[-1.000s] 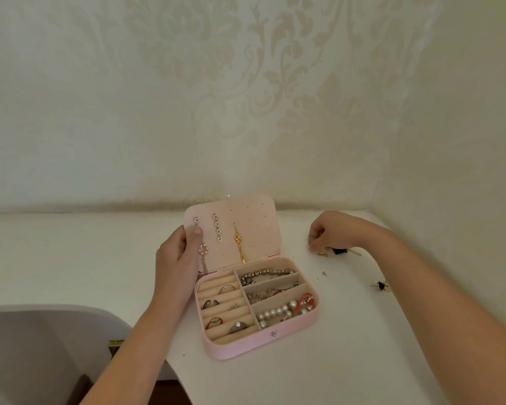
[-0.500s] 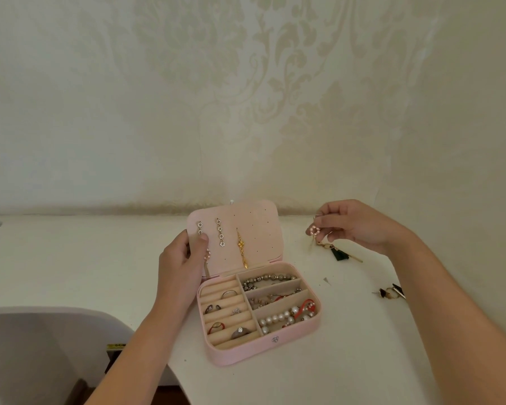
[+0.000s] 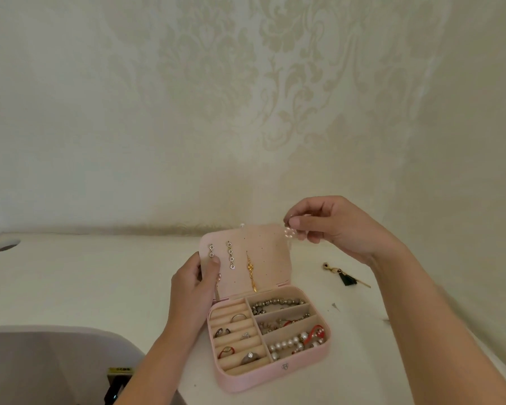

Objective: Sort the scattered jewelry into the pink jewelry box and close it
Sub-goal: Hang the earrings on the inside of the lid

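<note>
Here, a big white table sits against a wall with pale swirls, and a gray chair shows at the bottom left corner. The pink jewelry box sits on the table near the front edge, in the middle, and it is open. Its lid stands up at the back, with tiny holes in its pink inside. The left hand holds the left edge of the lid, with the thumb on the inside and the other fingers curled behind it. The right hand is up in the air by the top right corner of the lid, and its thumb and fingertips pinch a small pearl earring shaped like a ring of little beads. The box has soft tan rolls on the left with rings tucked in them. On the right are three slots: a gray bead bracelet in the back one, a small tangle in the middle one, and a pearl bracelet with red bits in the front one. Two silver earrings and a gold earring hang on the lid. A black tassel earring lies on the table to the right of the box.
</note>
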The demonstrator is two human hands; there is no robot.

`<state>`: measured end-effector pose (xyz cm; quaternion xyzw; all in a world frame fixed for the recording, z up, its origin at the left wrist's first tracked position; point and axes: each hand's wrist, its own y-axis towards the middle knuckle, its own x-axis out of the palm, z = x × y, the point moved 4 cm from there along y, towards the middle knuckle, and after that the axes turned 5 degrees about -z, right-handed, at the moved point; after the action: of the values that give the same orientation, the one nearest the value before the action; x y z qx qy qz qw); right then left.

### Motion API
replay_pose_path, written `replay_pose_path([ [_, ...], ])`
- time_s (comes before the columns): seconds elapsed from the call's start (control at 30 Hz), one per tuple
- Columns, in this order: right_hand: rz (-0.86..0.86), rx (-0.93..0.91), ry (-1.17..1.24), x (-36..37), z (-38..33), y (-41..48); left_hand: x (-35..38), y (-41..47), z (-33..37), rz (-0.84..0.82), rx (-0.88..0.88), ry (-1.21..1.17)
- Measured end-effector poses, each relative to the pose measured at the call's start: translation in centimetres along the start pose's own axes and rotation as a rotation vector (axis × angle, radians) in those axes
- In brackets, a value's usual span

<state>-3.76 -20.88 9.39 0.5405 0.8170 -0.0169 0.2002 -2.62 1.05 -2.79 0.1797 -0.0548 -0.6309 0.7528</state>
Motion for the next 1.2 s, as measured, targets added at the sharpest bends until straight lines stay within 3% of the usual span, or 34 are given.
replay_pose_path([
  [0.2, 0.058, -0.007, 0.144, 2.6, -0.9, 1.3, 0.0, 0.1, 0.1, -0.007, 0.025, 0.022],
  [0.53, 0.207, -0.044, 0.043, 4.3, 0.9, 2.4, 0.3, -0.1, 0.6, 0.006, 0.013, 0.051],
  [0.7, 0.275, -0.040, -0.086, 4.5, 0.8, 2.7, 0.3, 0.1, 0.7, 0.059, 0.014, 0.100],
  [1.0, 0.251, -0.009, -0.413, 5.6, 0.4, 2.5, 0.1, 0.2, 0.6, 0.070, 0.018, 0.119],
  [1.2, 0.321, -0.027, -0.413, 5.4, 0.5, 2.6, 0.2, 0.2, 0.5, 0.046, 0.041, 0.125],
])
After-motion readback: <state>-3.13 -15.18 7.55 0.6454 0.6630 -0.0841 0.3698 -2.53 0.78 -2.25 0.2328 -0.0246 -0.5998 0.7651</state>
